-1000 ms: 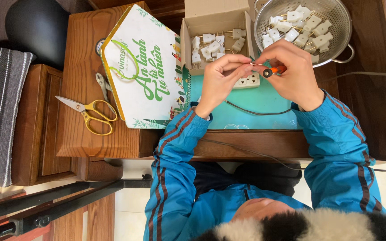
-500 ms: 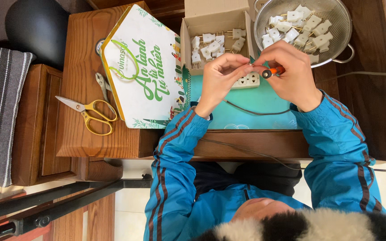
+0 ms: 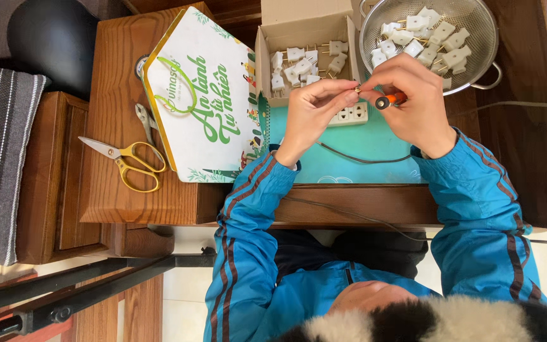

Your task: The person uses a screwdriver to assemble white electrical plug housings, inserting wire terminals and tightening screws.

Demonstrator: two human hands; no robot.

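Currently the left hand (image 3: 314, 111) is pinching a small metal part (image 3: 357, 89), fingertips closed on it. The right hand (image 3: 416, 101) is gripping an orange-handled screwdriver (image 3: 390, 100), tip meeting the part, above the white power strip (image 3: 349, 116). A white house-shaped carton with green lettering (image 3: 201, 101) is lying at the table's (image 3: 121, 196) left edge, beside the open cardboard box of white plugs (image 3: 305, 60).
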